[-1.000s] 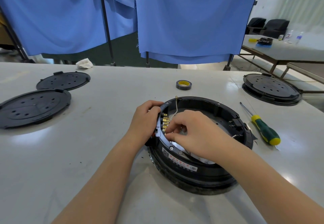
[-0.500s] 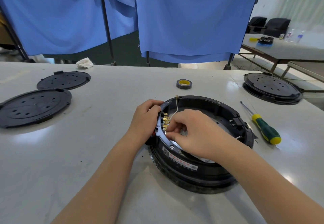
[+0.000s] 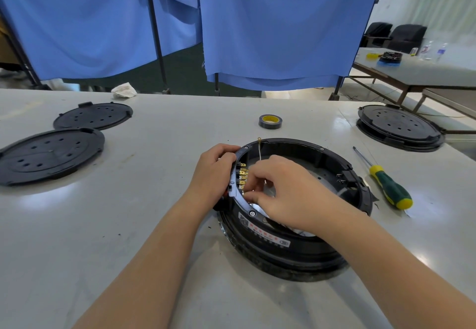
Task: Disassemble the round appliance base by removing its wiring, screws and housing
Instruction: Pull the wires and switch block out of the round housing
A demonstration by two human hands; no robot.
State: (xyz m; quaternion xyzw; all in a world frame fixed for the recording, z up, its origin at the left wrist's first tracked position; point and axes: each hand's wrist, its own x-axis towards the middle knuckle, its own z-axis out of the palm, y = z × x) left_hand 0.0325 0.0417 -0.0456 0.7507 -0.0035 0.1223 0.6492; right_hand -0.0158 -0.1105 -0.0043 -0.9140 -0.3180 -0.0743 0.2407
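The left hand (image 3: 213, 174) grips the stiff base (image 3: 296, 238) rim; right fingers (image 3: 253, 174) pinch a thin, fragile wire (image 3: 260, 152) near its brass terminals (image 3: 242, 178).

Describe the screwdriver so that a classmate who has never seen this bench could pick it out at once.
Start at the round black appliance base that both hands work on, in the middle of the pale grey table. Just beyond its right rim lies the green-and-yellow-handled screwdriver, thin metal shaft pointing away. It is the only long, straight, brightly coloured thing there; its neighbours are round and black.
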